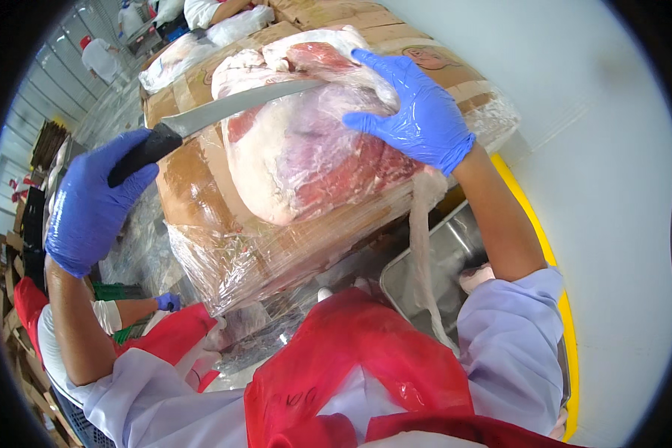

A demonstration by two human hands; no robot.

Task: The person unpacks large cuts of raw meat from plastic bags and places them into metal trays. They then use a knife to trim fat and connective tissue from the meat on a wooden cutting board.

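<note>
A large raw cut of meat (276,157), white fat with red flesh, lies on a plastic-wrapped cardboard box (201,194). In my blue-gloved left hand (93,201) is a knife (239,106) with a black handle, the fingers wrapped round it. Its long, curved blade reaches across the upper part of the meat. My right hand (418,112), also gloved in blue, lies against the meat's right end, thumb and index finger stretched apart. A long pale strip (422,246) hangs down below the right wrist; I cannot tell its material.
Under the strip stands a metal tub (399,280) with a pale pink piece (476,278) in it. A white wall (605,149) with a yellow edge (530,201) runs along the right. A co-worker in a red apron (168,336) is close at lower left; other people work farther back.
</note>
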